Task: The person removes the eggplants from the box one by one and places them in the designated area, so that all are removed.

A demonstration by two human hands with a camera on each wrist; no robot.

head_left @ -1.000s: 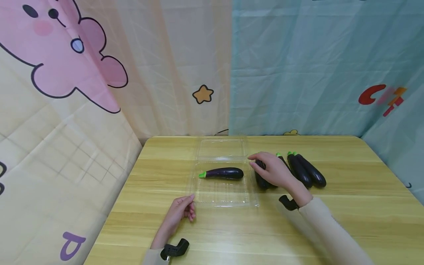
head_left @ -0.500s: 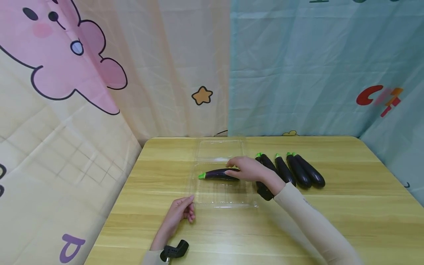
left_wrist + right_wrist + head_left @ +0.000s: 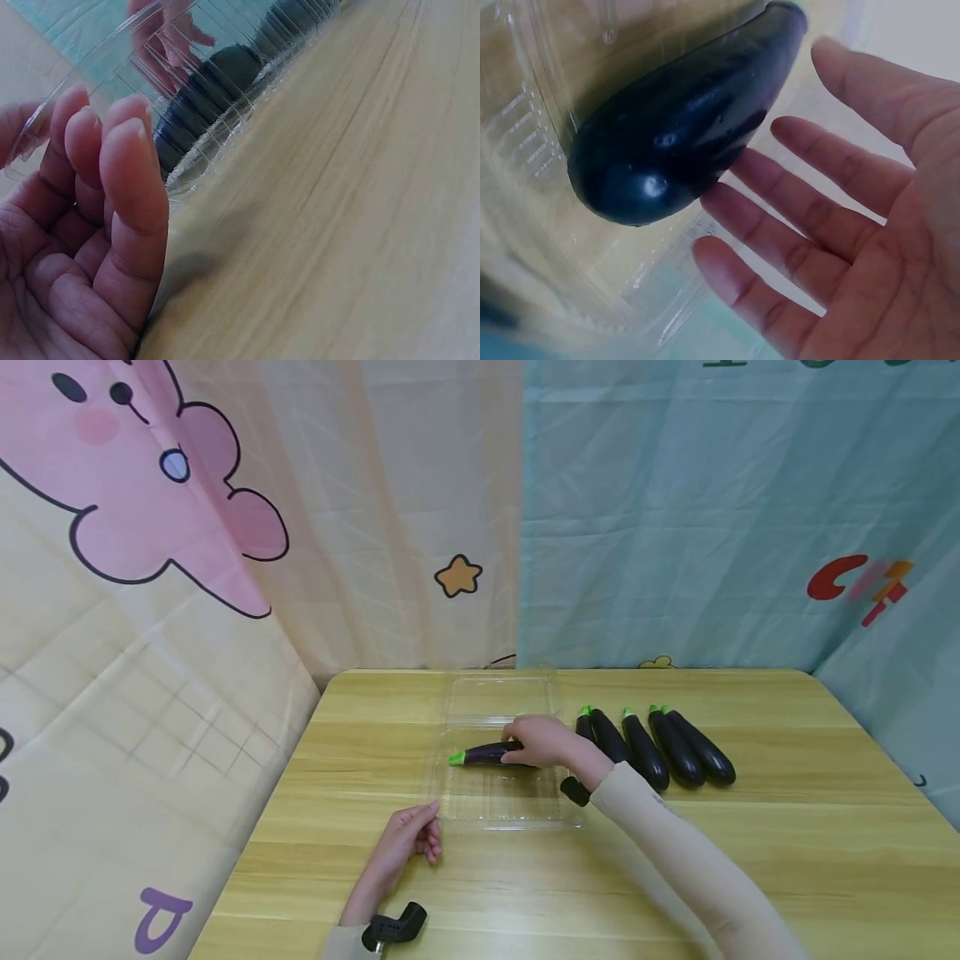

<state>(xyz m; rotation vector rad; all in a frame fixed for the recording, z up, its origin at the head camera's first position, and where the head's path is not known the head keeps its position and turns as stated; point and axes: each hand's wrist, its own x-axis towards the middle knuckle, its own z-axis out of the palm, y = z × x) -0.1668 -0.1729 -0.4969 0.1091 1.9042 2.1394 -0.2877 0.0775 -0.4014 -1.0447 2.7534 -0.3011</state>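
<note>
A dark purple eggplant [image 3: 483, 754] with a green stem end lies across a clear plastic clamshell box [image 3: 517, 822], whose lid [image 3: 498, 696] is folded back. Over the eggplant's thick end is my right hand [image 3: 543, 742]. In the right wrist view its fingers [image 3: 780, 202] are spread and fairly straight beside the eggplant [image 3: 682, 127], with the thumb near the narrower part. My left hand [image 3: 405, 839] is at the box's near left corner. The left wrist view has the rim between its thumb and curled fingers [image 3: 131, 180].
Several more eggplants [image 3: 645, 752] lie side by side on the wooden table [image 3: 810, 827], right of the box. Printed cloth curtains [image 3: 660, 527] hang behind the table and along its left side. A black wrist camera [image 3: 393, 922] is strapped to each wrist.
My right hand has moved left from the loose eggplants to the one in the box, and its fingers have come down around it. The left hand has stayed put.
</note>
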